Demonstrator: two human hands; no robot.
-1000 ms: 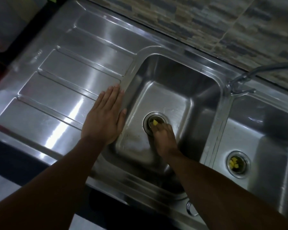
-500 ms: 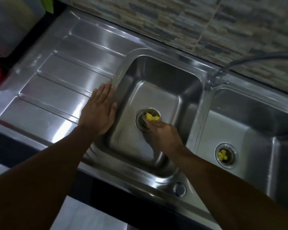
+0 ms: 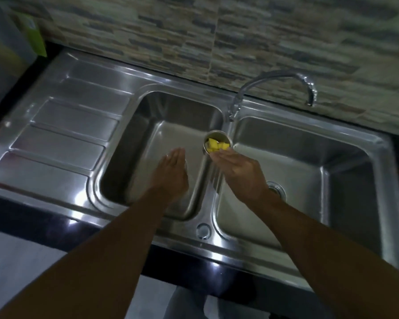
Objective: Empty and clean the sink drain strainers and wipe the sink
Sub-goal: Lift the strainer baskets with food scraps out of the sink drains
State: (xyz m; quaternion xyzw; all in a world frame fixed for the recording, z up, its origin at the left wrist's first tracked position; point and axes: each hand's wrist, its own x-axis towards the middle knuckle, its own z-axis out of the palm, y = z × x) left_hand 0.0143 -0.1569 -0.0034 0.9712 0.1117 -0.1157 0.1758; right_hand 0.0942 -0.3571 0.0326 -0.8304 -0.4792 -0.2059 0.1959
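Head view finds my right hand (image 3: 242,173) pinching the strainer (image 3: 217,142) by its near rim at the fingertips, mouth up above the ridge between the two basins. I judge it is carried that way so the yellow scraps (image 3: 217,146) stay in the cup rather than spill back into the sink. My left hand (image 3: 173,173) holds nothing, fingers straight and together, hovering over the left basin (image 3: 148,134) — close enough to catch a drip or steady the cup if it tips. Beside my right wrist the other strainer (image 3: 276,189) sits in the drain of the right basin (image 3: 309,162) — mostly hidden, waiting its turn.
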